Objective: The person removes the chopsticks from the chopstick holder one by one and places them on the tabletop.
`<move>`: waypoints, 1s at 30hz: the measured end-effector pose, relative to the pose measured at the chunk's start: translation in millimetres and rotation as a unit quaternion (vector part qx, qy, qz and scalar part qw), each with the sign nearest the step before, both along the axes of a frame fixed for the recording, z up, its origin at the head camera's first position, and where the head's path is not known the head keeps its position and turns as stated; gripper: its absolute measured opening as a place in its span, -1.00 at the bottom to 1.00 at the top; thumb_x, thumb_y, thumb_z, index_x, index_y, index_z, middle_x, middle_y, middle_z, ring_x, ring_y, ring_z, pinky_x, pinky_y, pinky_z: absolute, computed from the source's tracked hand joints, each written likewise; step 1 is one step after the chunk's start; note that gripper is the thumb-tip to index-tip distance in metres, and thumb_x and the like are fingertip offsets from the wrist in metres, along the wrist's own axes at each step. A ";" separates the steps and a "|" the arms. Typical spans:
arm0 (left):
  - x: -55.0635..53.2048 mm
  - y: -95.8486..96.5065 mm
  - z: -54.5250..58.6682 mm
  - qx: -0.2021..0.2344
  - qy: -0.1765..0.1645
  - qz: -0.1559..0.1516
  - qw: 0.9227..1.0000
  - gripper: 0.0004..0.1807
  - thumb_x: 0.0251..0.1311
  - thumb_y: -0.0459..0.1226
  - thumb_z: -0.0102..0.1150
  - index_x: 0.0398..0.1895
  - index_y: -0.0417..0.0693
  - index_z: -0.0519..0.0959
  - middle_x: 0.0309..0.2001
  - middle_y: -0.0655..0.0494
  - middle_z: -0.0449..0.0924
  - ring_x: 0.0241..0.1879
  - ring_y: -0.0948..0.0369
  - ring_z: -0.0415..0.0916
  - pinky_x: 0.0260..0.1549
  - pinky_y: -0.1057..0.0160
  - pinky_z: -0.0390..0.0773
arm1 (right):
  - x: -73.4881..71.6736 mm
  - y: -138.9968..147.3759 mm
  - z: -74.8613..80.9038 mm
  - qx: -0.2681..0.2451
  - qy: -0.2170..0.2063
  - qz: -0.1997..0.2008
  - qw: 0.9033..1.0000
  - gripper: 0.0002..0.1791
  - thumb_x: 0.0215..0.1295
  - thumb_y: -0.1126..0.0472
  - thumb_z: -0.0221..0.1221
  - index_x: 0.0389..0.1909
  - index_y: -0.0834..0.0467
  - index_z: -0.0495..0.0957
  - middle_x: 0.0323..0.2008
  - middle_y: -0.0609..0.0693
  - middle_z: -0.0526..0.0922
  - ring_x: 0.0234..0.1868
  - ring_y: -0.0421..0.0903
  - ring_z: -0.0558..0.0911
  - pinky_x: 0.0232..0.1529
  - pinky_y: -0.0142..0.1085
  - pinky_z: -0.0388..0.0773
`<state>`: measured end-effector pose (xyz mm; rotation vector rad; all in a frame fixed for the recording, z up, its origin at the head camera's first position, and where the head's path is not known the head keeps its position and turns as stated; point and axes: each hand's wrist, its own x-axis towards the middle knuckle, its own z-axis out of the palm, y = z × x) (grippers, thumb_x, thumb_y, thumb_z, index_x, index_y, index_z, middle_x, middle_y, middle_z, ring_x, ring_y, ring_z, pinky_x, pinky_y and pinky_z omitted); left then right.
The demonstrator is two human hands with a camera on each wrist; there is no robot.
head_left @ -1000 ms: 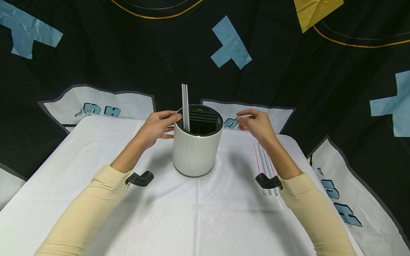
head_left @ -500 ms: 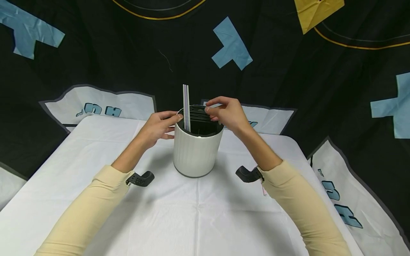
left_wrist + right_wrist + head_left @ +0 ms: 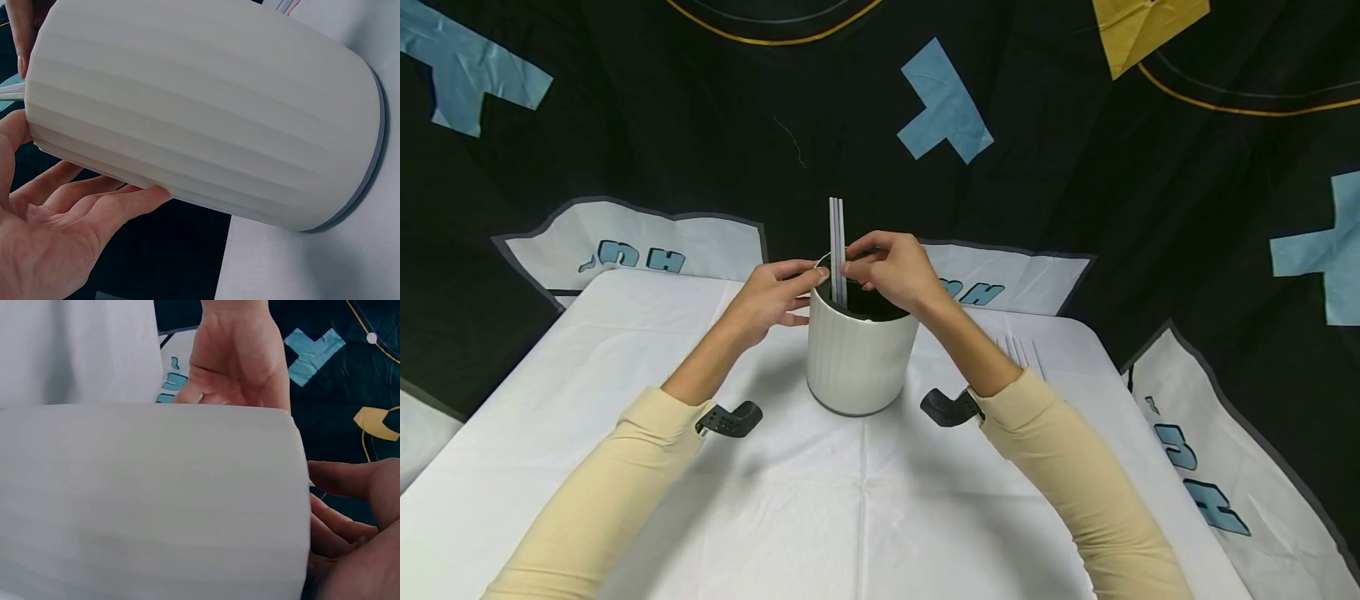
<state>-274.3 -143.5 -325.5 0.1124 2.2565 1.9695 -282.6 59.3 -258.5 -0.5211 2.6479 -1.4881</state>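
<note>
A white ribbed holder (image 3: 861, 367) with a black insert stands upright on the table. Several thin pale straws (image 3: 838, 225) rise from the left part of its opening. My left hand (image 3: 762, 302) steadies the holder from the left, thumb at the rim and fingers along the wall. From the right, my right hand (image 3: 891, 271) reaches over the opening, thumb and index finger closed in at the straws just above the rim. In the left wrist view, the ribbed wall fills most of the picture and the straws (image 3: 11, 94) stick out past the rim. The straws' lower ends are hidden inside.
A white cloth covers the table (image 3: 820, 517). More loose straws (image 3: 1021, 354) lie at the right, partly hidden behind the right forearm. A black backdrop (image 3: 715, 125) with taped blue shapes hangs close behind the table's far edge.
My right hand has moved left from beside the holder, across its opening, to the straws. My left hand and the holder have stayed in place. Some loose straws show again behind the right forearm.
</note>
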 end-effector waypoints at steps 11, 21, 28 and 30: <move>0.1 -0.5 0.7 0.012 -0.002 0.001 1.000 -0.38 0.44 -0.03 0.15 0.45 -0.12 0.36 0.43 -0.10 0.38 0.33 -0.16 0.46 0.10 -0.12 0.64 | 1.2 -4.5 -9.3 0.014 0.038 -0.004 0.999 -0.83 0.30 0.28 0.36 -0.12 0.21 0.68 -0.22 0.11 0.76 -0.15 -0.04 0.73 -0.01 -0.18 0.70; 0.1 0.4 0.7 0.015 -0.002 0.001 1.000 -0.38 0.43 -0.04 0.17 0.44 -0.13 0.37 0.43 -0.10 0.39 0.32 -0.16 0.47 0.09 -0.12 0.65 | 0.2 5.7 -2.1 -0.060 0.014 -0.032 0.998 -0.86 0.27 0.31 0.35 -0.18 0.21 0.66 -0.18 0.13 0.78 -0.26 0.00 0.73 -0.19 -0.26 0.75; -0.6 1.0 -0.1 0.023 -0.004 0.002 1.000 -0.38 0.42 -0.05 0.18 0.43 -0.13 0.38 0.42 -0.08 0.41 0.31 -0.15 0.49 0.09 -0.11 0.65 | 0.0 22.3 7.9 -0.150 0.008 -0.054 0.987 -0.83 0.27 0.33 0.35 -0.18 0.23 0.57 -0.18 0.17 0.77 -0.30 -0.03 0.78 -0.14 -0.19 0.77; -0.7 1.0 -0.3 0.023 -0.004 0.003 1.000 -0.38 0.42 -0.05 0.19 0.44 -0.13 0.37 0.42 -0.07 0.42 0.32 -0.14 0.48 0.09 -0.10 0.65 | -0.8 28.4 10.3 -0.177 0.010 -0.063 0.982 -0.83 0.28 0.34 0.35 -0.18 0.23 0.57 -0.22 0.16 0.76 -0.33 -0.05 0.78 -0.11 -0.16 0.77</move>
